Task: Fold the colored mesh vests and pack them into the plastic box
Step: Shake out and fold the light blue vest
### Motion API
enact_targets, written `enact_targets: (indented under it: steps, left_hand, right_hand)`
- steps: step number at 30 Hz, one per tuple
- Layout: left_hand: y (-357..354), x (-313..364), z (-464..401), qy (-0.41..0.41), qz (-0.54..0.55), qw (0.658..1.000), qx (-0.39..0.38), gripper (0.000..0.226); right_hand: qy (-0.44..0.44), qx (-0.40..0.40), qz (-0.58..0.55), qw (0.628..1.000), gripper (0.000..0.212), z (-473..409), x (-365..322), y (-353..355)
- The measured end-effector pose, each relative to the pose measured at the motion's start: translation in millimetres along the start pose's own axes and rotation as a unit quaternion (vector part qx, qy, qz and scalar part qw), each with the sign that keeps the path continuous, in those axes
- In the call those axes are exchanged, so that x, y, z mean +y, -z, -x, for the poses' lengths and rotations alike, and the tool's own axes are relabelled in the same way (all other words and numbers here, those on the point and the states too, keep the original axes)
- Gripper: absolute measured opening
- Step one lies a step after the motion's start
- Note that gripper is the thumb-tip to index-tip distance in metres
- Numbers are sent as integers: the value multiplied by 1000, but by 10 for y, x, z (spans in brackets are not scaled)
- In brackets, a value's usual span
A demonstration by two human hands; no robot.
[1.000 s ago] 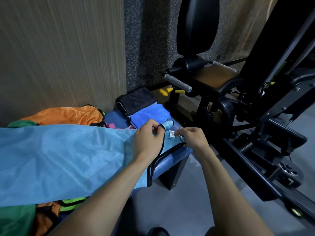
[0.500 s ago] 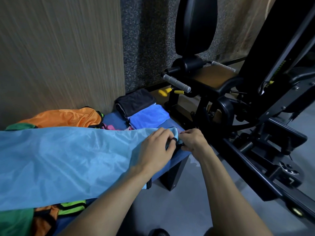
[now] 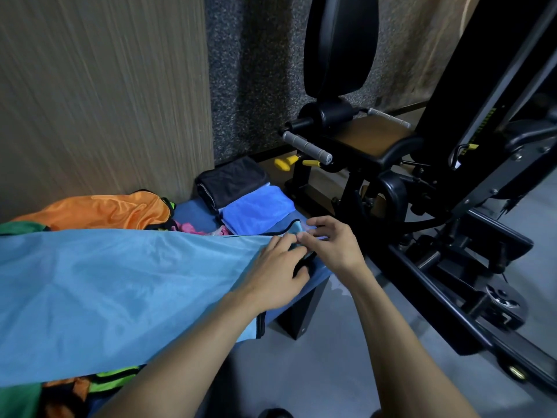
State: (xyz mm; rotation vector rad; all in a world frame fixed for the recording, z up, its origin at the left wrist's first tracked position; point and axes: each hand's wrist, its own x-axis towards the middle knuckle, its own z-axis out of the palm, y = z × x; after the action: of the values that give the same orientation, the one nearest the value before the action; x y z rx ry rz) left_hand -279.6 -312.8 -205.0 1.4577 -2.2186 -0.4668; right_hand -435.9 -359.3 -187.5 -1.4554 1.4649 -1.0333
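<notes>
Light-blue mesh vest (image 3: 120, 285): spread flat along bench (image 3: 316, 274), long axis left-right, black-trimmed strap end toward right; left hand (image 3: 278, 273) rests on that end, fingers curled onto cloth; right hand (image 3: 330, 244) pinches strap tip; orange vest (image 3: 102, 211) behind.
</notes>
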Motion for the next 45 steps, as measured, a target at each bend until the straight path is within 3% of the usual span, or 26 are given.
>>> enact_targets:
  steps: [2, 4, 6, 7, 10, 11, 19, 27, 33, 40, 45]
  left_hand:
    - [82, -41, -47, 40, 90, 994, 42, 26]
    - [170, -124, -166, 82, 127, 978, 146, 26]
    - [245, -207, -314, 100, 148, 965, 191, 11]
    - [297, -215, -385, 107, 166, 966, 164, 10]
    - [404, -198, -520, 146, 168, 975, 9, 37]
    - [430, -199, -541, 151, 151, 977, -12, 40]
    - [515, -268, -441, 113, 130, 985, 25, 35]
    - [530, -222, -347, 111, 165, 979, 33, 48]
    - [555, -208, -324, 75, 171, 982, 10, 15]
    - [546, -178, -359, 100, 136, 986, -6, 18]
    - [594, -156, -400, 142, 316, 937, -32, 20]
  right_hand:
    - [14, 0, 11, 1000, 34, 10, 19, 23]
    - [29, -2, 17, 999, 35, 35, 13, 32]
    - [61, -8, 26, 998, 36, 63, -5, 25]
    - [82, -13, 33, 996, 36, 84, -30, 23]
    - [142, -18, 58, 988, 40, 146, -108, 15]
    - [156, -17, 61, 986, 42, 163, -131, 9]
    - [175, 22, 64, 982, 36, 215, -184, -45]
    - [161, 45, 43, 985, 34, 246, -205, -91]
    - [148, 40, 25, 988, 27, 248, -207, -109]
    - [141, 33, 29, 989, 29, 258, -230, -136]
    - [143, 33, 27, 989, 30, 270, -262, -135]
